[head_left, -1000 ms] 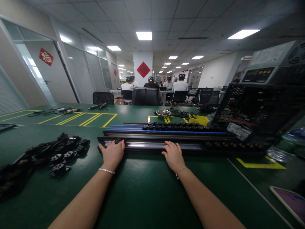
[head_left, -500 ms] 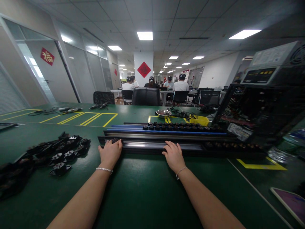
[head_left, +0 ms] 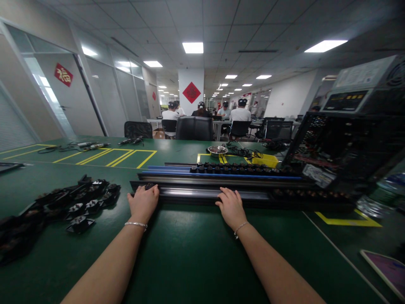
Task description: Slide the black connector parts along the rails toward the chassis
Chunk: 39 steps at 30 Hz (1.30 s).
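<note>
The left hand (head_left: pixel 142 203), its grip too hidden to tell, is at a dark part (head_left: pixel 149 185) on the black rail (head_left: pixel 190 193), which the right hand (head_left: pixel 230 204) touches, unclenched.

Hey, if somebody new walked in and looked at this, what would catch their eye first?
Probably the left hand and right hand, set apart on the long dark rail across the middle of the green table. Next, perhaps, the bulky open computer case at the right and the heap of small black parts at the left.
</note>
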Available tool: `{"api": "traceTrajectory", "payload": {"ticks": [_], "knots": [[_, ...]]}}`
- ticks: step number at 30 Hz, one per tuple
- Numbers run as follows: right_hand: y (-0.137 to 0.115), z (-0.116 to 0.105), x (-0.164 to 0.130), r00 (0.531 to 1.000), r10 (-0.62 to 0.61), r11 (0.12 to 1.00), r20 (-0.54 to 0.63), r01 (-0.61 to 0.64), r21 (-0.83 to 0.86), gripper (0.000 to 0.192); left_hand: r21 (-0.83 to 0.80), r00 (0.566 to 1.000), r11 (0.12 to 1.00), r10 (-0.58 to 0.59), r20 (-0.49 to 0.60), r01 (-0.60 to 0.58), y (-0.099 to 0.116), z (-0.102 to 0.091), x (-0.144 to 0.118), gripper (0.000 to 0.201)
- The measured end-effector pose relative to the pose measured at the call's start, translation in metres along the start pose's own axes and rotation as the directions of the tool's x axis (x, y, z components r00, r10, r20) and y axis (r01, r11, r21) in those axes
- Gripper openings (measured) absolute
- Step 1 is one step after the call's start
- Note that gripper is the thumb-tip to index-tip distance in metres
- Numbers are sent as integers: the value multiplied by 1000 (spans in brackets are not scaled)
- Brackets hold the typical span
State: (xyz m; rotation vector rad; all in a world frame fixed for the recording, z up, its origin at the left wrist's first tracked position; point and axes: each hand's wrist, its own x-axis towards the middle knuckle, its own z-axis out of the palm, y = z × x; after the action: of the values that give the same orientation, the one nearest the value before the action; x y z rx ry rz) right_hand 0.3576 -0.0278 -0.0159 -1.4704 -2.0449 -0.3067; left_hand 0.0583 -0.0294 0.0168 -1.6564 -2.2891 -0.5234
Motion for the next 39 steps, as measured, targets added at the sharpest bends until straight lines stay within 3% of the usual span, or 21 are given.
{"api": "traceTrajectory", "payload": {"ticks": [10, 18, 31, 39], "knots": [[-1, -2, 1, 1000, 3, 1000, 10, -3, 6, 15, 51, 999, 999, -10, -38, 12, -9, -4, 2, 47], [-1, -1, 0, 1000, -4, 1000, -1, 4, 6, 17, 134, 996, 988, 78, -51, -71, -32, 3, 15, 56], [-1, -3, 1, 1000, 6, 1000, 13, -6, -9, 13, 17, 1000, 1000, -24, -2, 24, -35, 3, 21, 54], [-2, -2, 1, 1000, 4, 1000, 8, -4, -7, 13, -12, 997, 1000, -30, -71, 29, -40, 15, 23, 53]]}}
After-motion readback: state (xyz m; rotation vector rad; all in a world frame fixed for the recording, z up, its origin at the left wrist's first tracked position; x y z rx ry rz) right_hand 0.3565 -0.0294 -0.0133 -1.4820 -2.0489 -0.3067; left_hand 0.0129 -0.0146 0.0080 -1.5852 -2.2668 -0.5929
